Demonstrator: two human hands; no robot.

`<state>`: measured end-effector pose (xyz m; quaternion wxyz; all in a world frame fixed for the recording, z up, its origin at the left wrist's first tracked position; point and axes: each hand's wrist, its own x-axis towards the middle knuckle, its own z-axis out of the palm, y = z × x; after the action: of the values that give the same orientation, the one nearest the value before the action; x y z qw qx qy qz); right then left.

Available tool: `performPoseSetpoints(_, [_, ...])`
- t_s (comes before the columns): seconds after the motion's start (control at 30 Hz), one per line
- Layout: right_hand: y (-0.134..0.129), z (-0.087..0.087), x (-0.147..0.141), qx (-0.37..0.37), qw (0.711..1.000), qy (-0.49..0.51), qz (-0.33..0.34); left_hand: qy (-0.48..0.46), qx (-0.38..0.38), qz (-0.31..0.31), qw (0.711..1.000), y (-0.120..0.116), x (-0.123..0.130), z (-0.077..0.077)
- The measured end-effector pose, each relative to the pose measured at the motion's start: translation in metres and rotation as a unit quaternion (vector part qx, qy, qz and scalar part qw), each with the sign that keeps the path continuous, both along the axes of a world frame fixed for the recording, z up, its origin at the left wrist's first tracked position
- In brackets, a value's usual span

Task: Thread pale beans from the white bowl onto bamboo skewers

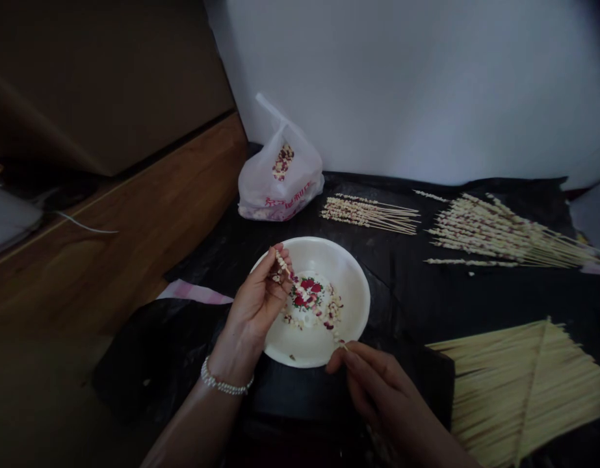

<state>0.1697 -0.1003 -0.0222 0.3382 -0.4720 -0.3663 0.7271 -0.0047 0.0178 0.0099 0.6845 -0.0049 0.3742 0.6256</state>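
Observation:
My left hand [258, 292] is curled over a white basin [354, 305], its thumb and fingers closed around the upper part of a thin skewer [282, 262] strung with small cream and dark red pieces that look like corn kernels. A few loose kernels [276, 278] appear to lie in its fingers. At the basin's near right rim, my right hand [372, 374] pinches the skewer's lower end between thumb and forefinger. Loose kernels [331, 309] are scattered on the basin's floor, over a printed red flower pattern.
Behind the basin stands a white plastic bag [280, 185] of kernels. Filled skewers lie in a small pile [363, 213] and a larger pile [499, 234] on black plastic sheeting [402, 299]. Bare sticks [524, 390] lie at right. A wooden panel [182, 188] borders the left.

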Motion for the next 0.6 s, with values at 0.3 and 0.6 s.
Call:
performPoseSetpoints(0.3, [0.000,-0.002,-0.003,0.016,1.000,-0.002,-0.011,0.042,0.016,-0.014,0.999,-0.005,0.010,-0.003])
performPoseSetpoints(0.6, [0.001,0.000,-0.001,0.003,0.999,0.023,-0.031,0.006,-0.020,-0.060,0.998,-0.007,0.014,-0.002])
